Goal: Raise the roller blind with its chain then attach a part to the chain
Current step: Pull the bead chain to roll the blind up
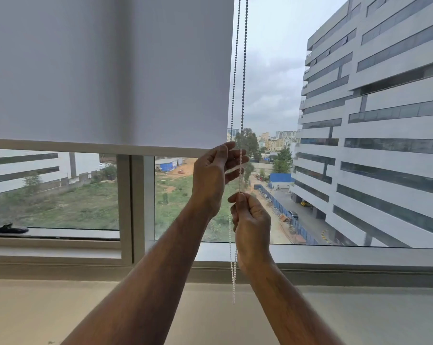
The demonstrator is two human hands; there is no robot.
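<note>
Just past the right edge of the roller blind (106,70), the bead chain (243,70) hangs in two strands running down in front of the window glass. The blind's bottom bar (86,147) sits partway up the window, with grass, a road and a tall office building (374,120) showing through the glass beneath and beside it. The left hand (214,175) is raised to the bar's right end, palm turned toward the chain, its fingers (235,161) loosely spread and curled around the right strand without clearly closing on it; whether they touch the beads I cannot tell. Directly below it, the right hand (251,220) is closed into a loose fist, thumb and forefinger pressed together and pinching the right strand at the top of the fist. The left strand passes just beside this hand, on the side nearer the left wrist, apart from the fingers. Below the right hand the chain's white loop hangs down past the window frame (136,207) and ends in front of the pale sill (61,307). A black window handle (8,228) lies on the frame well left of the chain.
</note>
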